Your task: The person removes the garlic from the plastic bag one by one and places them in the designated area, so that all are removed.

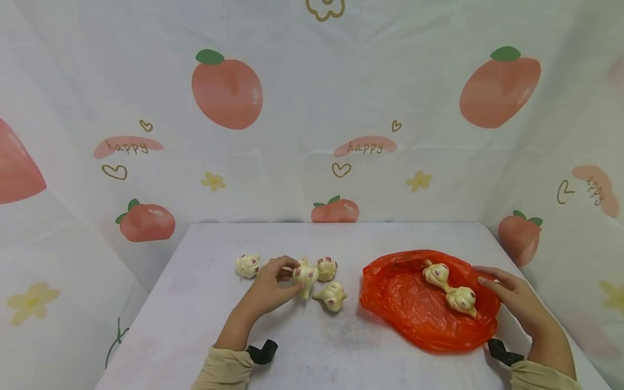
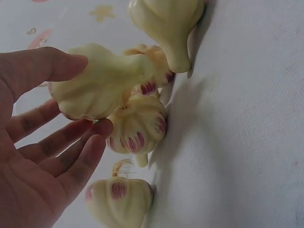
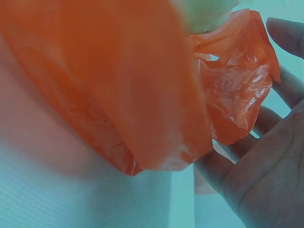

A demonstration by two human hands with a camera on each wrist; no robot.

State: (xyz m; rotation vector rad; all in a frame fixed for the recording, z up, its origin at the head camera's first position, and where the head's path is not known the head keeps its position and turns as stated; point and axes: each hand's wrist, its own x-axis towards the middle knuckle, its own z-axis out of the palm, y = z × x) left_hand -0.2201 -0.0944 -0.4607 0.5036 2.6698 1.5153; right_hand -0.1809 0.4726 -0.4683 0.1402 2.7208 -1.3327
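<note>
A garlic bulb (image 1: 305, 275) with purple marks is pinched between the thumb and fingers of my left hand (image 1: 271, 286). In the left wrist view the held bulb (image 2: 97, 85) is above other bulbs on the table. My right hand (image 1: 524, 303) is at the right rim of a red plastic bag (image 1: 414, 314), which lies spread with its mouth up. The right wrist view shows the fingers (image 3: 244, 145) loosely extended behind the bag film (image 3: 232, 99), with the thumb apart from it. Inside the bag lie two garlic bulbs, one farther back (image 1: 437, 273) and one nearer (image 1: 460, 299).
Around the left hand several garlic bulbs lie on the white table (image 1: 312, 357): one at left (image 1: 247, 266), one behind (image 1: 327, 268), one in front at right (image 1: 332, 296). Another is partly hidden by that hand. A printed curtain (image 1: 292, 179) encloses the table's back and sides.
</note>
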